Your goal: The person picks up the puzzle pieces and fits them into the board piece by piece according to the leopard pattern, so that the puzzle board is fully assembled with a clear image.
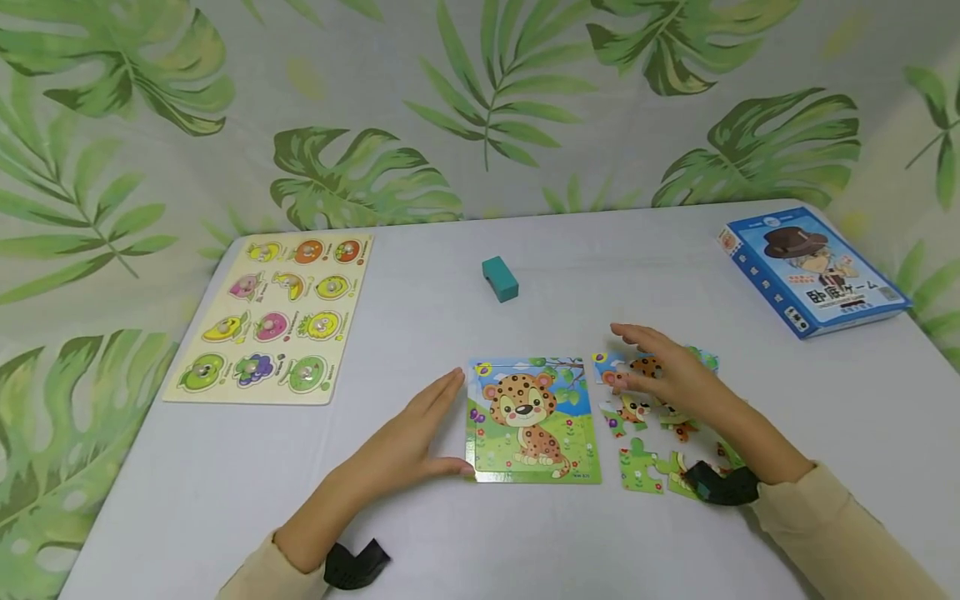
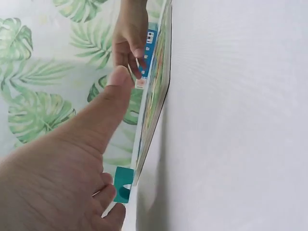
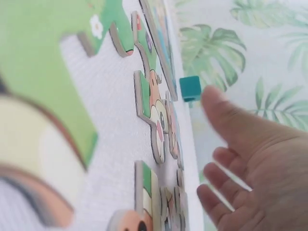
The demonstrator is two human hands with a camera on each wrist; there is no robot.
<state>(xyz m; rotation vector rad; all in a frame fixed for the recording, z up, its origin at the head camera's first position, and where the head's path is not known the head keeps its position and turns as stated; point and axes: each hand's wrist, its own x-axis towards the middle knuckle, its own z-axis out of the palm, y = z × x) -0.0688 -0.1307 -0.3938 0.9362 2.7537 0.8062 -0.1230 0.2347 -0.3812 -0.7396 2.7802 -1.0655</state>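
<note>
A square puzzle board (image 1: 536, 417) with a leopard cub picture lies flat in front of me. My left hand (image 1: 397, 442) stands at its left edge, fingers straight and thumb spread near the lower left corner; whether it touches the board I cannot tell. To the right of the board lie several loose puzzle pieces (image 1: 640, 477), spread apart and partly hidden by my right arm. Above them hovers my right hand (image 1: 678, 379), its fingers loosely bent and nothing held. In the right wrist view, its thumb and fingers are apart over the puzzle pieces (image 3: 144, 96).
Behind the board sits a small teal block (image 1: 500, 279) with a notch. A wooden fruit puzzle (image 1: 270, 321) lies at the left. At the back right is a blue game box (image 1: 817, 271). A leaf-patterned cloth (image 1: 487, 100) hangs behind the white table.
</note>
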